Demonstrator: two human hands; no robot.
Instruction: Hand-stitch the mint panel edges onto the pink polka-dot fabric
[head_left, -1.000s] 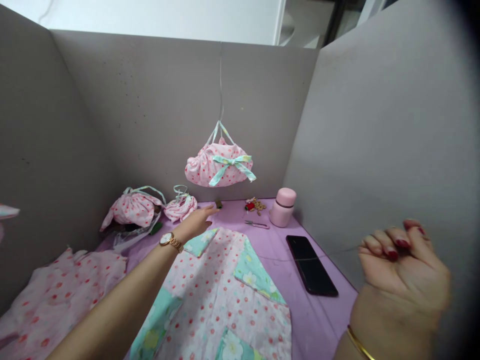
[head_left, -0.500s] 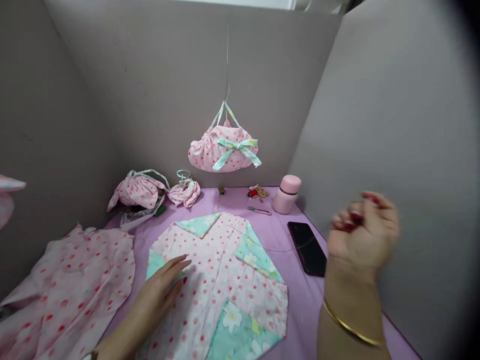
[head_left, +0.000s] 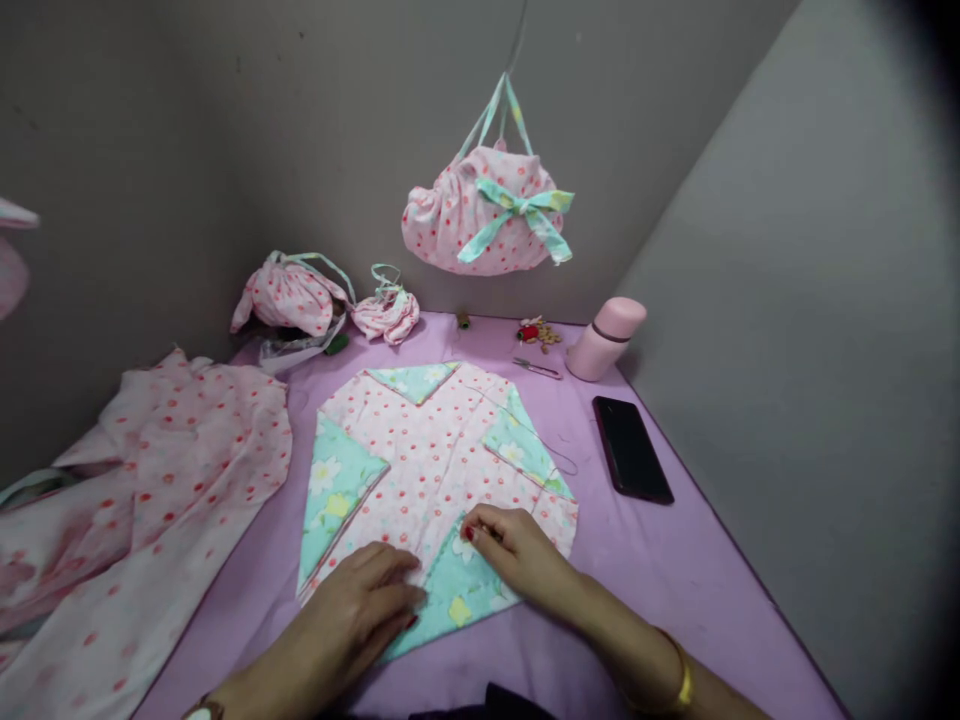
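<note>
A pink dotted cloth piece [head_left: 405,440] with mint floral triangular patches at its edges lies flat in front of me. My left hand [head_left: 356,610] rests on its near edge, fingers loosely bent and apart over the nearest mint patch [head_left: 450,600]. Over that same patch, my right hand [head_left: 521,550] has thumb and fingers pinched together; what they hold, if anything, is too small to make out. A thin dark thread [head_left: 551,450] trails in loose curves over the right side of the cloth.
Pink dotted fabric [head_left: 172,470] lies at left. Behind are a pink pouch [head_left: 292,295], a smaller bundle [head_left: 386,315], red thread spool [head_left: 527,332], snips [head_left: 538,368] and a pink flask [head_left: 606,340]. A phone [head_left: 631,450] lies right; a bowed pouch [head_left: 487,215] hangs above.
My right hand has come down from the raised position at right to the near mint patch. My left hand has moved to the cloth's near edge. The view has tilted downward.
</note>
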